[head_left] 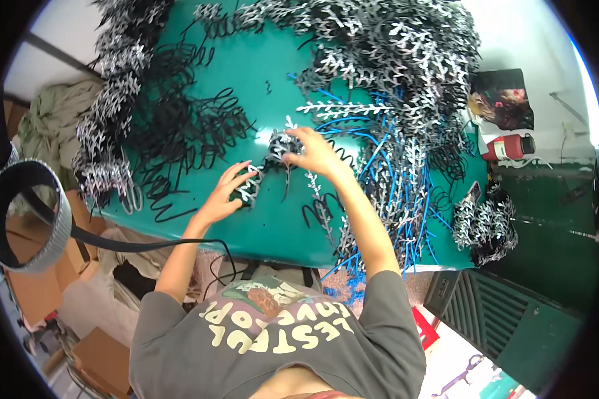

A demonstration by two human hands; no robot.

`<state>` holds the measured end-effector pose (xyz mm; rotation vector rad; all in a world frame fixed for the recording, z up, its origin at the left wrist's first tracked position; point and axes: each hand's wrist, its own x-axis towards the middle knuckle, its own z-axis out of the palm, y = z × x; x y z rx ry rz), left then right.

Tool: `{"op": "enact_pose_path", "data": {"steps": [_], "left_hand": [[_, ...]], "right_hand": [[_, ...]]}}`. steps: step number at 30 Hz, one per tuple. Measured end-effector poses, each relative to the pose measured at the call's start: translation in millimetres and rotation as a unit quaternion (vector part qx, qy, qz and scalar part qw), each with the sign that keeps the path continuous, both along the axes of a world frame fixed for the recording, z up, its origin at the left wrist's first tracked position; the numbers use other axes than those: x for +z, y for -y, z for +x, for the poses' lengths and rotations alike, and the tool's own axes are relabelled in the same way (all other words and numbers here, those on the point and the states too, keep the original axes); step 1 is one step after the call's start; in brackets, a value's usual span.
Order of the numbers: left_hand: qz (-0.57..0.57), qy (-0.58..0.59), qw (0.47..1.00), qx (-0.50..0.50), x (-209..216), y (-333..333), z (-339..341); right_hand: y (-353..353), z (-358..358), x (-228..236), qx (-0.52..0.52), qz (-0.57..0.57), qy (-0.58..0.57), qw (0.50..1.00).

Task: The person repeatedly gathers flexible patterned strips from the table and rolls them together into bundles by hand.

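Note:
Over the near middle of the green table, my left hand [221, 199] curves its fingers and thumb around a small black-and-silver leaf-patterned strip [249, 190]. Slightly farther right, my right hand [313, 154] grips a bunched leaf-patterned trim [283, 145] of the same colours, thumb on its near side. One silvery sprig sticks up beyond that bunch, and a thin dark end hangs toward me. The two pieces lie close together; whether they are joined I cannot tell. Right of my right wrist, a loose leafy strand [318, 199] lies on the tabletop.
Black curly strips [180, 126] are heaped at left, beside a tall leafy pile [116, 86]. A large leafy heap [406, 53] fills the far right, with blue cords [379, 156] below it. A red bottle [509, 147] stands right. A ring lamp [63, 216] juts in at left.

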<state>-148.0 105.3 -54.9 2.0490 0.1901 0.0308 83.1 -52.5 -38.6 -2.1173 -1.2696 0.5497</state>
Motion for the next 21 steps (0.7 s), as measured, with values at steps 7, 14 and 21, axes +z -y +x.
{"op": "enact_pose_path", "data": {"steps": [7,14,21], "left_hand": [[0.082,-0.083,0.974,0.194,-22.7,22.9,6.9],[0.142,-0.056,0.978,0.145,-30.5,42.3,-8.2],[-0.109,-0.125,0.957,0.239,-55.6,22.0,-39.8]], "right_hand": [[-22.7,-47.2,-31.5,-0.094,0.062,-0.135,0.984],[-52.1,-76.1,-41.2,-0.343,-0.022,-0.055,0.937],[-31.7,-86.3,-27.0,-0.396,0.326,-0.293,0.807]]}}
